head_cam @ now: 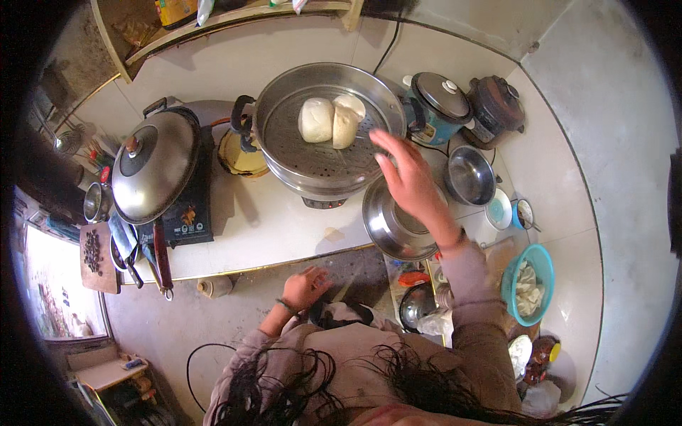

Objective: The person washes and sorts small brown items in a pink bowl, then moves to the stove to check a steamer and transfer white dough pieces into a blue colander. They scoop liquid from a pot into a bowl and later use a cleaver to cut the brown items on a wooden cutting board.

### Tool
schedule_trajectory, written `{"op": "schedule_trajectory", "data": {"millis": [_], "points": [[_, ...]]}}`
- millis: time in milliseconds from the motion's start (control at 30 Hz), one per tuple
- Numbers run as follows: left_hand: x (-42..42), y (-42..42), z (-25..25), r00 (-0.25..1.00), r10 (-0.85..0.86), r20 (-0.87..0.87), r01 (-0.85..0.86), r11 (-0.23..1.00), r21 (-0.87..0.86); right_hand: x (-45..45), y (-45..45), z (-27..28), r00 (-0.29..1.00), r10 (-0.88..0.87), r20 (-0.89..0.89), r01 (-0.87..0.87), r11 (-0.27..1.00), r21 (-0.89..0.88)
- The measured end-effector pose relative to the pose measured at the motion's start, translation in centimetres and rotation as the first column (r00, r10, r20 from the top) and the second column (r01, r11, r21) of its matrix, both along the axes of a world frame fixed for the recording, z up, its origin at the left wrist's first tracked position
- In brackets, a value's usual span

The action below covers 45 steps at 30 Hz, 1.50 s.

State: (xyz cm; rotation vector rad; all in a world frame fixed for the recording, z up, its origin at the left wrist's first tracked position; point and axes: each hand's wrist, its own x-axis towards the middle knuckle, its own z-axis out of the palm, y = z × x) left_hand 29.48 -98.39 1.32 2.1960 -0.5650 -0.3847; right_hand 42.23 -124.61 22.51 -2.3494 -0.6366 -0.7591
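My right hand point(407, 175) is raised over the right rim of a round steamer pot point(330, 183), its thumb and fingers apart and holding nothing. Inside the pot, several pale steamed buns point(317, 120) rest together on the perforated metal tray. My left hand point(306, 288) hangs low in front of my body, below the counter edge, with its fingers loosely bent and nothing seen in it. Partly under my right forearm lies a wide, shiny metal lid or basin point(381, 226).
Left on the counter point(256, 223) stands a lidded wok point(160, 181) on a black induction cooker point(200, 213), its handle overhanging the edge. To the right are a rice cooker point(439, 101), a dark clay pot point(495, 106), a steel bowl point(470, 175) and a turquoise basket point(506, 287).
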Motion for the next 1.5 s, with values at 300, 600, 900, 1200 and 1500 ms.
{"op": "schedule_trajectory", "data": {"millis": [300,600,900,1200,1500], "points": [[1.6,5.1,-0.9,0.993,0.112,0.037,-0.107,0.988,-0.114,10.0,2.4,-4.3,0.922,-0.184,-0.341,0.071,0.945,-0.320],[3.6,4.2,-1.3,0.997,-0.003,0.073,0.014,0.990,-0.144,11.3,1.9,-3.7,0.860,-0.107,-0.499,0.032,0.987,-0.157],[3.3,4.4,-1.1,0.998,-0.019,0.062,0.025,0.995,-0.093,17.1,-0.8,-3.4,0.881,-0.296,-0.369,0.228,0.949,-0.217],[2.3,4.8,-1.1,0.999,0.037,0.026,-0.034,0.993,-0.110,19.5,-1.9,-5.7,0.847,-0.372,-0.380,0.233,0.902,-0.363],[3.6,5.3,-0.8,0.990,0.073,0.123,-0.060,0.993,-0.104,17.1,8.8,-3.8,0.914,-0.206,-0.349,-0.055,0.791,-0.609]]}}
